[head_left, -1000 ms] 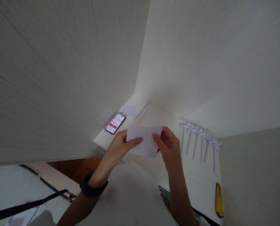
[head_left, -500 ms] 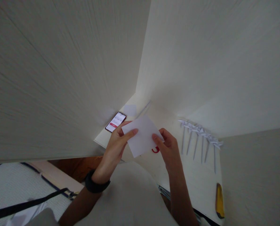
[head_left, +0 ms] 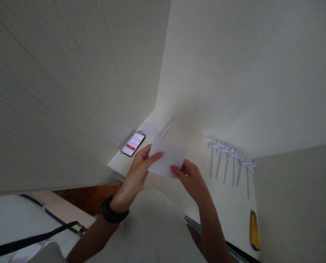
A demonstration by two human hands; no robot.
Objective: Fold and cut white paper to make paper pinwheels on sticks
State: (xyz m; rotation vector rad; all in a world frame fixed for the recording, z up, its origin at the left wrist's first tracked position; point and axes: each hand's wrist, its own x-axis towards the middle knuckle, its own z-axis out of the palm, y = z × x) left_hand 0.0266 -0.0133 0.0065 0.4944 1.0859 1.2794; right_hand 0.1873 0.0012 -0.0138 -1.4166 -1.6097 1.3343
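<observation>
Between my two hands is a square sheet of white paper (head_left: pixel 167 157), held up above the white tabletop. My left hand (head_left: pixel 141 164) pinches its left side, thumb on top and fingers behind. On the lower right edge, my right hand (head_left: pixel 188 175) grips the sheet, thumb in front and the other fingers partly hidden behind it. Just beyond the paper lies a thin white stick (head_left: pixel 167 126). Another piece of white paper (head_left: pixel 149 128) rests on the table near the wall corner.
A phone (head_left: pixel 134 145) with a lit screen lies left of the paper. Several paper pinwheels on sticks (head_left: pixel 231 149) are lined up at right along the wall. A yellow and black utility knife (head_left: pixel 254 231) lies near the right edge. Walls enclose the white tabletop (head_left: pixel 190 193).
The paper has turned, so its edges lie more level. My right hand has moved slightly left and down along it. The red curved thing beneath the paper is now hidden.
</observation>
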